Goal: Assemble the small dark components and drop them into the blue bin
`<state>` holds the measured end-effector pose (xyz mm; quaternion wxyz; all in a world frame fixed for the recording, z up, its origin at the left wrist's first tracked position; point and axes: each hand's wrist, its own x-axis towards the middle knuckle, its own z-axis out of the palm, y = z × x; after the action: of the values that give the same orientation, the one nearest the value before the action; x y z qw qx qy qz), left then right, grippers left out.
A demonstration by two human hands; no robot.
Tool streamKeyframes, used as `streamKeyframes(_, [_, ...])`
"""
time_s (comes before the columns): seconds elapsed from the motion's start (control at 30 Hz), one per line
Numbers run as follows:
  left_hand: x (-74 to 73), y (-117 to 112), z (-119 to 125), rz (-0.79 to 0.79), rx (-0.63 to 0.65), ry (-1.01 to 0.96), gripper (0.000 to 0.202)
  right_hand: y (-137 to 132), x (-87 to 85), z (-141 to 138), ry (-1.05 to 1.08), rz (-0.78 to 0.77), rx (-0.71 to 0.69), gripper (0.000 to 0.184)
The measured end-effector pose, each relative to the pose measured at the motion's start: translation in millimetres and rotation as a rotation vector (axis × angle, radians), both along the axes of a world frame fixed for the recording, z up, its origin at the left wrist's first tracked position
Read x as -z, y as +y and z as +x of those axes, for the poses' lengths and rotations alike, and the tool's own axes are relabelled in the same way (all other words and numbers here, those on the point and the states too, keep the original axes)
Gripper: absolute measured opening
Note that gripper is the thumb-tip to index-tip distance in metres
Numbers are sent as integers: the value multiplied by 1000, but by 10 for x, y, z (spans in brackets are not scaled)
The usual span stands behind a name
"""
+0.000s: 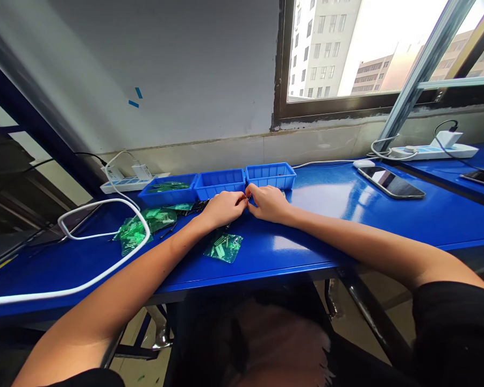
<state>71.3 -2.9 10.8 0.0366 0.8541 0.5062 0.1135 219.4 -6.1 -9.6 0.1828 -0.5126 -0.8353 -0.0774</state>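
Both hands rest together on the blue table (347, 215), just in front of the bins. My left hand (222, 208) and my right hand (268, 202) have their fingers curled, fingertips meeting in a pinch on something too small to make out. A small clear bag of green parts (223, 247) lies under my left forearm. More green bags (143, 226) lie to the left. Three blue plastic bins stand in a row behind my hands: the left bin (167, 191) holds green bags, the middle bin (220, 183) and right bin (271, 175) show no clear contents.
A white cable (105, 271) loops over the table's left part. White power strips sit at the back left (123, 183) and far right (431, 150). A phone (390, 181) lies face up on the right, another phone (481, 177) at the far edge. A window is above.
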Motion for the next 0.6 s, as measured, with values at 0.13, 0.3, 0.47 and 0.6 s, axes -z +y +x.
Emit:
streamKeyframes(0.13, [-8, -39, 18, 5, -38, 53, 32, 0, 1, 4, -26, 8, 3, 25])
streamKeyframes(0.3, [-12, -55, 23, 5, -43, 104, 33, 7, 14, 14, -75, 24, -10, 25])
streamKeyframes(0.47, [-12, -64, 24, 25, -42, 142, 35, 6, 19, 16, -77, 28, -7, 25])
streamKeyframes(0.6, [-16, -69, 27, 28, -54, 135, 35, 8, 23, 20, -50, 39, -5, 25])
